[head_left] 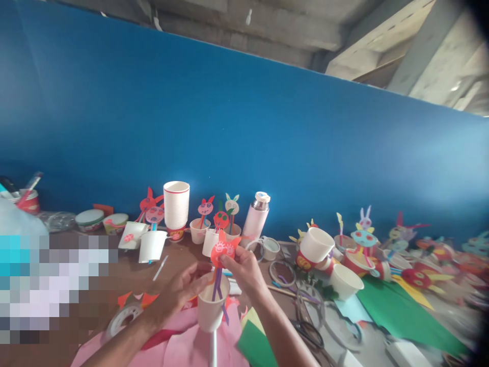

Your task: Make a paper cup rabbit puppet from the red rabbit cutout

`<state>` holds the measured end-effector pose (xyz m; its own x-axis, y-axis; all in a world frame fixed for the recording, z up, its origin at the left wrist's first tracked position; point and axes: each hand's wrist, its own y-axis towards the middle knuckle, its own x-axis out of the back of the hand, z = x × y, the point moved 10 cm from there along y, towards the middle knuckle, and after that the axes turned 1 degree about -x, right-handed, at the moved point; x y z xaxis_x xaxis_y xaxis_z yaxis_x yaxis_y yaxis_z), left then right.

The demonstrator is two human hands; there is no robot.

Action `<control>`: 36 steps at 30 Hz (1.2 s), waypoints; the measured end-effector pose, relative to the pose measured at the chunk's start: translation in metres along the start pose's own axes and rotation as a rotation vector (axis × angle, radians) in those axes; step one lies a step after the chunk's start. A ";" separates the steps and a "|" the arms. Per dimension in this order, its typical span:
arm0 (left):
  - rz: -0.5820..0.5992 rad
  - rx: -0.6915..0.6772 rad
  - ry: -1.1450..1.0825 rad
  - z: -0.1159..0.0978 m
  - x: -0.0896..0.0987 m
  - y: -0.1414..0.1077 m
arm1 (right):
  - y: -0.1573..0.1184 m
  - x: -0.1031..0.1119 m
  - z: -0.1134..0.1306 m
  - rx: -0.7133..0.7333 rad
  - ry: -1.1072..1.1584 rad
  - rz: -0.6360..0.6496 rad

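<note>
My right hand (244,265) pinches a red paper animal head (221,252) with pointed ears and white-drawn eyes. Purple paper strips (217,288) hang from the head into a white paper cup (210,313). My left hand (191,285) is at the cup's left rim, fingers apart and close to the strips; whether they touch is unclear. A white stick or tube (213,349) extends below the cup. Pink paper (183,349) lies beneath, with a green sheet (257,344) to the right.
Behind stand a tall cup stack (176,206), a pink thermos (255,219) and several finished-looking cup puppets (153,247). Tape rolls (124,318), scissors (309,331) and a large green sheet (408,316) lie around. A blue partition (244,117) rises behind the table.
</note>
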<state>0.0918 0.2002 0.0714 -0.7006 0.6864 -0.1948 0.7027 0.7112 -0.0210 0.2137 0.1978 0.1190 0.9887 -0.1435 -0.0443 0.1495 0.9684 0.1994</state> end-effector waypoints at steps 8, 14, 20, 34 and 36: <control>-0.058 -0.007 0.044 0.001 0.010 0.003 | -0.004 -0.016 -0.010 -0.034 0.054 0.048; -0.156 0.032 0.125 0.008 0.018 0.003 | -0.007 -0.024 -0.014 -0.040 0.035 0.044; -0.226 0.002 0.158 0.011 0.026 0.004 | -0.007 -0.026 -0.018 -0.031 -0.011 0.035; -0.285 0.077 0.137 0.015 0.032 0.003 | -0.007 -0.016 -0.025 -0.032 -0.146 -0.061; -0.278 0.072 0.137 0.016 0.032 0.003 | -0.009 -0.016 -0.023 -0.026 -0.171 -0.072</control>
<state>0.0737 0.2223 0.0493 -0.8740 0.4844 -0.0385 0.4852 0.8654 -0.1254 0.1958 0.1965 0.0958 0.9637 -0.2432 0.1101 0.2218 0.9589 0.1767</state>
